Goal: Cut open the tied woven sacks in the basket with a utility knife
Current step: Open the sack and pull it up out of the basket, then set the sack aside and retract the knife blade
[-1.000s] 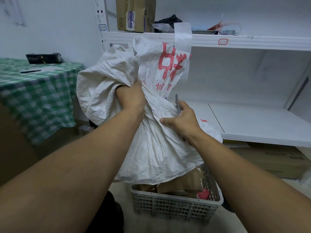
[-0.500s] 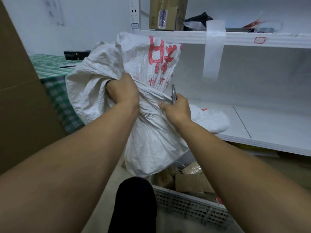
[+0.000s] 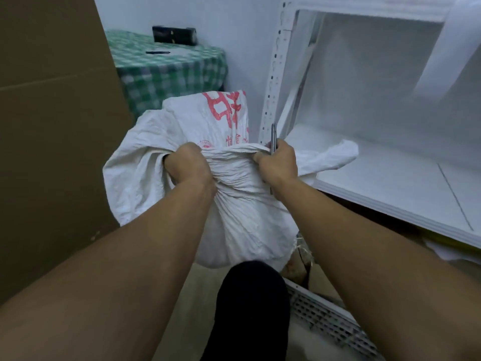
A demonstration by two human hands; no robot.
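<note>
**Sack neck drawn level between two fists, knife not yet cutting**

Within the last second the white woven sack with red print point(image 3: 234, 217) has come down and leftward, away from the white metal shelf point(image 3: 390, 199) and toward the tall brown cardboard sheet point(image 3: 52, 126). It hangs just above the grey perforated plastic basket point(image 3: 325, 316). Its twisted neck now runs level between the hands, which probably presents the tie for the cut. The left hand point(image 3: 188, 165) is clenched in bunched fabric. The right hand point(image 3: 277, 162) is clenched round the neck's other end and the slim grey utility knife point(image 3: 272, 136), which stands upright. In view: one sack, one knife, one basket, two hands.
</note>
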